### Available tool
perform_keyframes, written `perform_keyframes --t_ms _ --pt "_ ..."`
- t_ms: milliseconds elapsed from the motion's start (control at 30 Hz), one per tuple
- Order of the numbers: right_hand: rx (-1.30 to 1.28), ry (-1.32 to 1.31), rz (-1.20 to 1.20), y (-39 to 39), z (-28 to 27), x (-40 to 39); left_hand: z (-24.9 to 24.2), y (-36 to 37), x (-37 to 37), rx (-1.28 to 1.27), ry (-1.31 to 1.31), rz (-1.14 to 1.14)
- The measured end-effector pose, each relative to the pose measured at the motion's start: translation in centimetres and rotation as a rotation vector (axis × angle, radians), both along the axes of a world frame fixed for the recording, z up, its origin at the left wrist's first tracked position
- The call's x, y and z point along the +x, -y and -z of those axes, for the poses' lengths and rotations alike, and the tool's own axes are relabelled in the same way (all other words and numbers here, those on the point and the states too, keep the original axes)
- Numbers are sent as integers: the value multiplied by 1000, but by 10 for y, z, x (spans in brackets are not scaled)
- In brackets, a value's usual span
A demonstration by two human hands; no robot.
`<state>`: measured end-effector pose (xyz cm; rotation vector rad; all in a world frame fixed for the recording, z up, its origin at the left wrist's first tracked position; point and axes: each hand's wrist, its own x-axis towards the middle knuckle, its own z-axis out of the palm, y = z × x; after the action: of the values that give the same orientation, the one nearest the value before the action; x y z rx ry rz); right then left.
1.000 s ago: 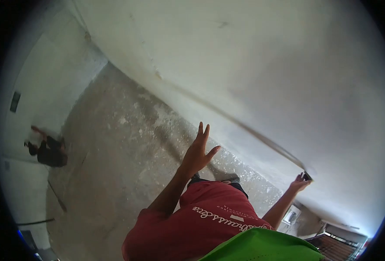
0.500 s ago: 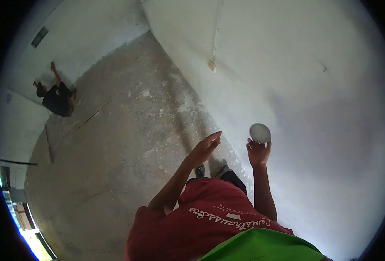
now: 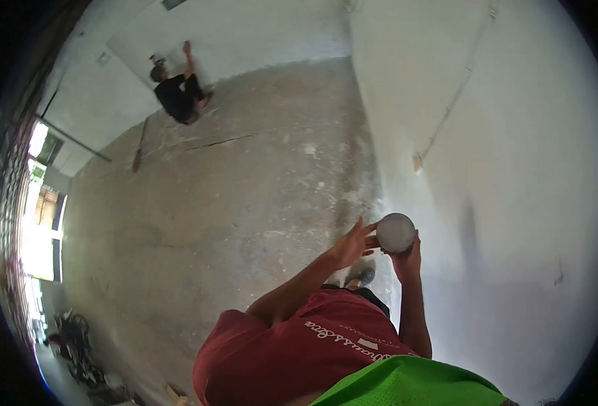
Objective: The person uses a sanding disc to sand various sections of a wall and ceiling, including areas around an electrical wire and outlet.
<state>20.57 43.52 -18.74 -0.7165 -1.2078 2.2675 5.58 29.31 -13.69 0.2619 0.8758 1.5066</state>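
A round, flat grey disc [image 3: 395, 233] is held up in front of me near the right-hand wall. My right hand [image 3: 406, 256] is wrapped round its lower right edge. On the disc's left side is my left hand [image 3: 354, 245], its fingers spread, with the fingertips at or very near the rim; actual contact cannot be made out. Whatever lies on the far side of the disc is hidden.
A pale wall [image 3: 515, 203] rises close on my right, with a small fitting [image 3: 417, 162] on it. Worn concrete floor [image 3: 231, 203] spreads left. A person in black [image 3: 177, 97] crouches by the far wall. A motorcycle [image 3: 79, 345] stands lower left.
My left hand has come up to the disc and its fingers have spread. The disc and my right hand are slightly lower and nearer my left hand. The view has turned.
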Motion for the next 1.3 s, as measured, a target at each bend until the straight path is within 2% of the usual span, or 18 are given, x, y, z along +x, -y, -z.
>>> perform_keyframes --t_ms 67,133,167,267,300,367,467,567,733,800,867,933,1000,1067,1100,1167,1200,1300 --pt "-40 38 -92 -19 1 -8 -1 -13 -4 8 60 1" --pt "429 175 -141 -21 -31 -14 5 -26 -7 -27 56 11" --pt "-162 59 -111 -27 -59 -28 7 -33 -8 -41 82 -53" --pt "-292 110 -105 -53 -64 -48 5 -49 -20 -10 202 -98" --pt "-282 110 -108 -61 -67 -51 3 -56 -24 0 202 -101" --pt "-96 261 -94 -72 -69 -56 1 -64 -33 41 421 -43" --pt "-13 284 -40 -89 -64 -63 -5 -82 -49 61 516 -35" --pt "205 365 14 -101 -69 -76 -2 -106 -72 54 542 10" --pt "156 326 104 -132 -57 -105 0 -147 -129 54 565 61" --pt "160 410 145 -149 -47 -113 8 -170 -163 59 583 72" --pt "179 491 214 -156 -61 -122 15 -192 -195 68 628 74" --pt "283 572 250 -166 -73 -134 13 -223 -242 19 464 -2" --pt "337 616 257 -175 -95 -146 8 -256 -282 93 295 -24" --pt "477 618 302 -179 -118 -155 0 -289 -313 157 -17 -63" --pt "482 595 366 -181 -127 -159 -5 -306 -323 149 -6 -39" --pt "681 546 520 -180 -159 -173 -16 -337 -335 158 -296 -227" --pt "755 501 618 -179 -168 -175 -19 -351 -339 152 -294 -198" --pt "1085 531 801 -182 -190 -168 -32 -384 -329 288 -535 -414"
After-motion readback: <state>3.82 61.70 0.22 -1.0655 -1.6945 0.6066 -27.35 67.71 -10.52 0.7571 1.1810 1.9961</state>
